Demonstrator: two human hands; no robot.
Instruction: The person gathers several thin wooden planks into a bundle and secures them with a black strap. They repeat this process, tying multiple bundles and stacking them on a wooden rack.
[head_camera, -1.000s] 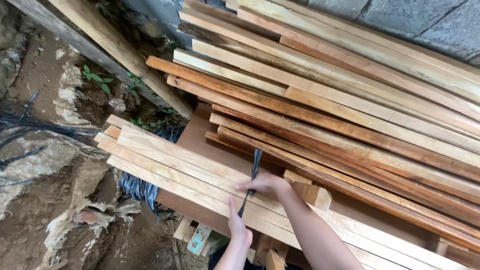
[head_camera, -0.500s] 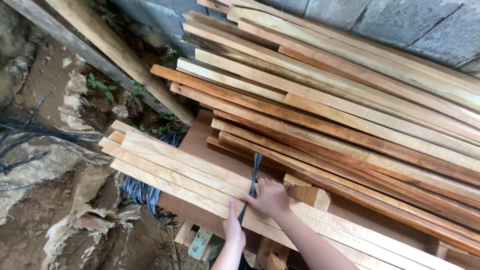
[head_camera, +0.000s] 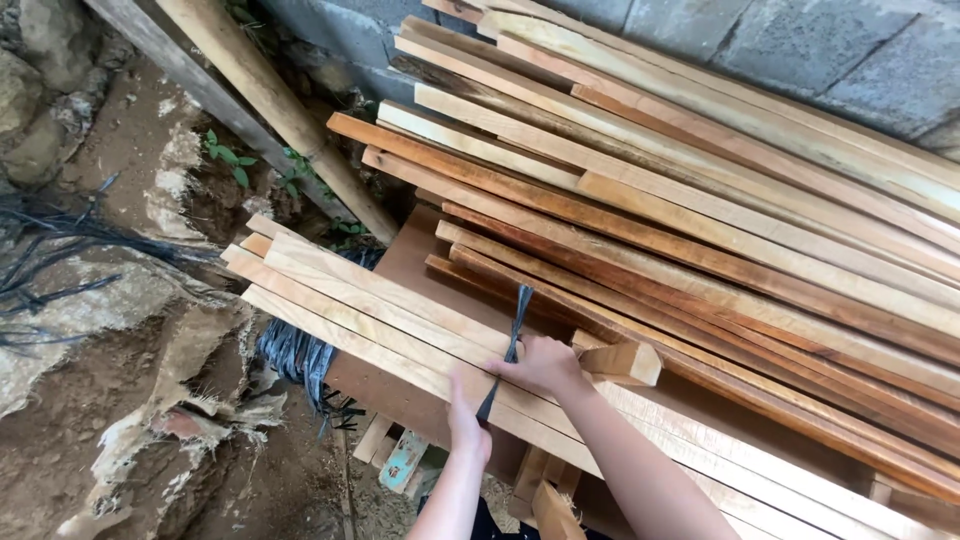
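Strap: dark, crosses the pale slat bundle at right angles.
Right hand: clenched on strap, atop the bundle.
Left hand: grips its lower end at the bundle's near edge.

A thin dark strap runs across a bundle of pale, flat wooden slats lying side by side over a brown board. The strap's upper end sticks up past the slats, frayed at its tip; its lower end drops over the bundle's near edge, pulled straight and taut.
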